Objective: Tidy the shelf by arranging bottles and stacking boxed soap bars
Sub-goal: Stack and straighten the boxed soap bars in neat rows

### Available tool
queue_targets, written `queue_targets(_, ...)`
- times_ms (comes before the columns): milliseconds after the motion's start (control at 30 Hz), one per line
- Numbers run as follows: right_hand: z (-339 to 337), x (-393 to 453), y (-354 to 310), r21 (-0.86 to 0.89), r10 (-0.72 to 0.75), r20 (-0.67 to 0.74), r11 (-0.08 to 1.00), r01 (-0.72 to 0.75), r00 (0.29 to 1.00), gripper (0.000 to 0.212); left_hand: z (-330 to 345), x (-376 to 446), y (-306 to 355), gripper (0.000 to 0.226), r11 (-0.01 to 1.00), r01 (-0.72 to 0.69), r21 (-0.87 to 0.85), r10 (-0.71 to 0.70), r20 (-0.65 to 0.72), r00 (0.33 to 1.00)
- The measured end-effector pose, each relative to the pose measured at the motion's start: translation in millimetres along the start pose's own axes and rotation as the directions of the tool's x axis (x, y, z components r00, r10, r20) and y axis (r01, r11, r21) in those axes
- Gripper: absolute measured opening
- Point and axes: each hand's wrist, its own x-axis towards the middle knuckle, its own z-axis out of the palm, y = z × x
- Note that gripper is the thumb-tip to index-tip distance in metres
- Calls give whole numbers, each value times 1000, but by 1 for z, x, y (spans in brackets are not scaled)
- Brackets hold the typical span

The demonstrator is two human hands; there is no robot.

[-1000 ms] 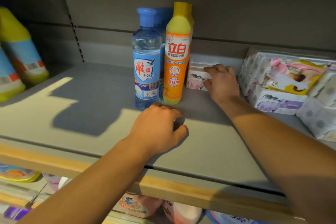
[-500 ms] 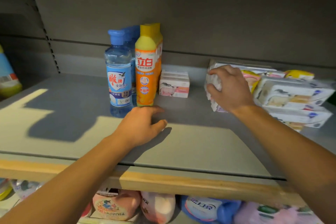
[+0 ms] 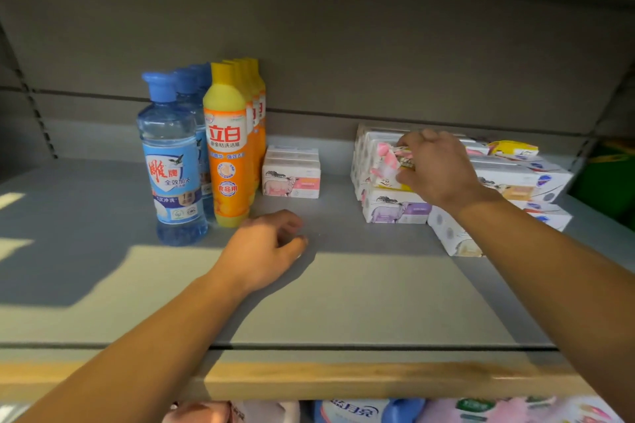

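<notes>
- Currently in the soap-stacking step, by my read: right hand (image 3: 436,172) is on top of the loose heap of boxed soap bars (image 3: 395,208) at the right of the shelf (image 3: 343,302), fingers curled round a pink-and-white box (image 3: 388,161) on top of it.
- Left hand (image 3: 264,247) rests on the shelf just in front of the bottles, fingers loosely curled, holding nothing.
- Bottles look done: blue bottles (image 3: 173,161) and orange bottles (image 3: 228,148) stand upright in two rows running front to back, side by side.
- Neat soap stack (image 3: 291,172) sits just right of the orange row, well apart from the heap.
- Next move, likely: lift the gripped box clear without dragging neighbours, carry it left, set it square onto or beside the neat stack.
- Heap boxes lie at mixed angles; they may shift once the top one goes.
</notes>
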Motion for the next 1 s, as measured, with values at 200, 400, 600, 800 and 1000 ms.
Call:
queue_targets(200,-8,-15,-2,180,-1,-47,984,9,999,47,-2,-2,3,25,1000,-8,-20,8,0,1000)
queue_targets(400,-21,-31,-38,480,52,10,876,-51,999,46,-9,-3,7,12,975,1,-223,-17,-70,997)
queue_targets(600,12,-57,-94,799,-66,244,578,-163,967,41,-15,-6,16,16,827,27,-561,-27,8,1000)
queue_targets(800,38,-63,-110,932,-59,210,313,-182,976,38,-14,-3,8,21,876,1,-482,-26,-44,999)
queue_targets(1000,44,-68,-106,944,35,299,133,-301,954,39,-15,-2,0,23,578,132,-805,-182,31,983)
